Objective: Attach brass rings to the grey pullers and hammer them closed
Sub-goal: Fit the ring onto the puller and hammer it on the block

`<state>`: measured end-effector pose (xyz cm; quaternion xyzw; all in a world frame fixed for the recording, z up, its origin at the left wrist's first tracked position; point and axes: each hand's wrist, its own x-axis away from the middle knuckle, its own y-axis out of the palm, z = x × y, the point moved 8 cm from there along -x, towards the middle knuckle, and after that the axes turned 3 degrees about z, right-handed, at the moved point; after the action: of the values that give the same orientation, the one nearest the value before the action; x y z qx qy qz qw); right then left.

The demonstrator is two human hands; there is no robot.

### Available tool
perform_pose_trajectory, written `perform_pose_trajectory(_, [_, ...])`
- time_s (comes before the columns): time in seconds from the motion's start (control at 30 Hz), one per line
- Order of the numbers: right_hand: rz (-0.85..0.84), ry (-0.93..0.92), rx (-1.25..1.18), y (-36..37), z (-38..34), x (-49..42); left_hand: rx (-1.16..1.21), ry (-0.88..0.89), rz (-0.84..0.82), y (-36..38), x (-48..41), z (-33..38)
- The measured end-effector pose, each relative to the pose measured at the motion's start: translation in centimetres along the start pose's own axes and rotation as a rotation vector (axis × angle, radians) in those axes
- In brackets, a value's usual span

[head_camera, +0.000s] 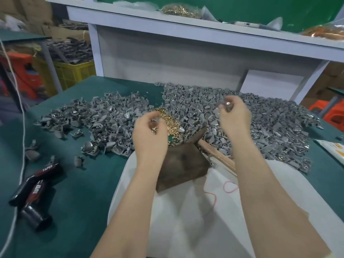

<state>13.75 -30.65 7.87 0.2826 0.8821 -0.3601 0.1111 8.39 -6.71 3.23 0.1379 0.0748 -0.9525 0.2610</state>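
Grey puller (227, 105), small and with a shiny metal spot, is pinched in the curled fingertips of the right hand (235, 118), which is raised over the far side of the heap. Left hand (149, 133) hangs with fingers curled down onto a mound of small brass rings (168, 120); motion blur hides whether it has hold of anything. Just below both wrists stands a dark brown wooden block (183, 164), and a pale wooden handle (216, 157) lies beside it on the right. The block rests on a white cloth (186, 216), where a thin red loop (229, 187) also lies. Around the rings spreads a wide heap of loose grey pullers (260, 116) across the green table cover (83, 183). At the left edge lie black tubes marked TAPER (35, 185) and a white cord (21, 127).
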Motion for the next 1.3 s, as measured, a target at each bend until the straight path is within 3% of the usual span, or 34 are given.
perform_pose_trajectory(0.07, [-0.111, 0.101, 0.223, 1.8, 0.8, -0.9, 0.24, -0.17, 0.187, -2.0, -0.5, -1.5])
perform_pose_trajectory(0.1, [-0.167, 0.068, 0.278, 3.2, 0.2, -0.5, 0.354, -0.252, 0.254, -2.6, -0.5, -2.3])
perform_pose_trajectory(0.2, [-0.33, -0.251, 0.197, 8.2, -4.1, 2.4, 0.555, -0.423, 0.388, -3.3, -0.5, -4.6])
perform_pose_trajectory(0.3, [-0.577, -0.416, 0.269, 13.5, -6.8, 5.7, 0.597, -0.442, 0.457, -3.7, -0.5, -5.0])
perform_pose_trajectory(0.43, [-0.717, -0.465, 0.481, 18.4, -7.7, 7.1, 0.618, -0.459, 0.458, -3.6, -0.6, -5.3])
perform_pose_trajectory(0.53, [-0.68, -0.473, 0.577, 19.6, -7.8, 7.1, 0.614, -0.466, 0.452, -3.5, -0.5, -5.2])
perform_pose_trajectory(0.67, [-0.601, -0.475, 0.491, 19.2, -7.9, 7.0, 0.599, -0.454, 0.406, -3.2, -0.6, -5.1])
perform_pose_trajectory(0.73, [-0.558, -0.403, 0.312, 17.6, -8.0, 6.2, 0.498, -0.394, 0.309, -2.7, -0.8, -4.6])
perform_pose_trajectory(0.83, [-0.522, -0.334, 0.046, 13.0, -8.4, 5.0, 0.228, -0.167, 0.092, -1.3, -1.2, -2.4])
perform_pose_trajectory(1.0, [-0.645, -0.354, -0.077, 6.5, -7.9, 5.5, 0.045, 0.118, -0.229, 1.8, 0.0, 0.4])
perform_pose_trajectory(1.1, [-0.651, -0.307, -0.176, 5.0, -7.2, 5.8, 0.097, 0.057, -0.255, 1.9, 0.1, 0.2])
perform_pose_trajectory(1.2, [-0.53, -0.197, -0.281, 5.2, -6.1, 5.3, 0.175, -0.064, -0.134, 0.8, -0.4, -0.7])
perform_pose_trajectory(1.3, [-0.593, -0.228, 0.158, 8.6, -5.0, 5.7, 0.347, -0.206, -0.057, 0.2, -0.5, -1.7])
